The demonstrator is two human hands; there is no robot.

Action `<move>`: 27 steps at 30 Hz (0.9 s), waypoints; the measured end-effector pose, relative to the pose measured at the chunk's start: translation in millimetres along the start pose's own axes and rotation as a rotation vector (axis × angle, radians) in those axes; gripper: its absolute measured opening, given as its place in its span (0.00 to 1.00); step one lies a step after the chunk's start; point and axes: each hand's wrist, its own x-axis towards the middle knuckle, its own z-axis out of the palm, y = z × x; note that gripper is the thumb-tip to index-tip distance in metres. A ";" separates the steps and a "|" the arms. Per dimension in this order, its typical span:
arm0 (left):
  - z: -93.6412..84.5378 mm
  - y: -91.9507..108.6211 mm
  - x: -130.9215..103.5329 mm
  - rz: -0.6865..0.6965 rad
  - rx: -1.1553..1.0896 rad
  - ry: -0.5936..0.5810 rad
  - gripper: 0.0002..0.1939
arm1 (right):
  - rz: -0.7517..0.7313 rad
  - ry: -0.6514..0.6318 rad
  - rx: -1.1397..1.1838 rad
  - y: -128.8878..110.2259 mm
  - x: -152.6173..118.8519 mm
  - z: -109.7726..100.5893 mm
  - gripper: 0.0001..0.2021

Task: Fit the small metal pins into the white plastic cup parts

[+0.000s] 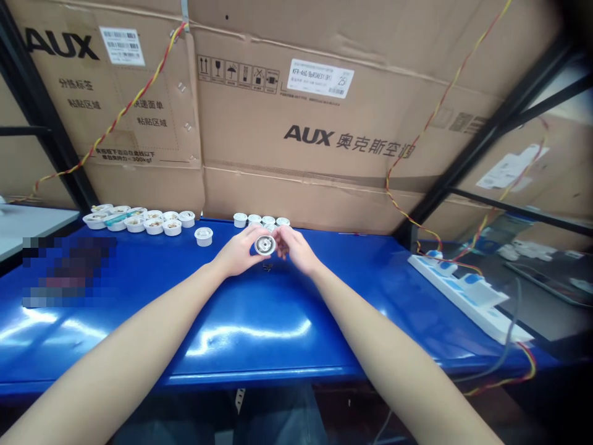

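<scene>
My left hand (241, 252) is closed around a small round white-rimmed part (265, 245), its thumb at the lower edge. The part's metallic inner face, with a dark centre, is tilted toward me above the blue table. Close against its right side is my right hand (296, 247), fingers loosely bent and apart; whether they touch the rim I cannot make out. Behind my hands stands a short row of white round cups (240, 220), partly hidden by my fingers. One single white cup (203, 236) sits left of my left hand.
Several white cups (154, 225) with small contents are grouped at the back left of the blue table (241, 327). A white power strip (467, 296) with plugs lies at the right edge. Cardboard (296, 179) walls the back, with twisted red-yellow wires (134, 102) hanging across.
</scene>
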 end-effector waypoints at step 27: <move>-20.3 -23.2 -3.6 -0.458 0.560 0.050 0.09 | 0.145 0.238 -0.943 35.7 9.6 -47.6 0.08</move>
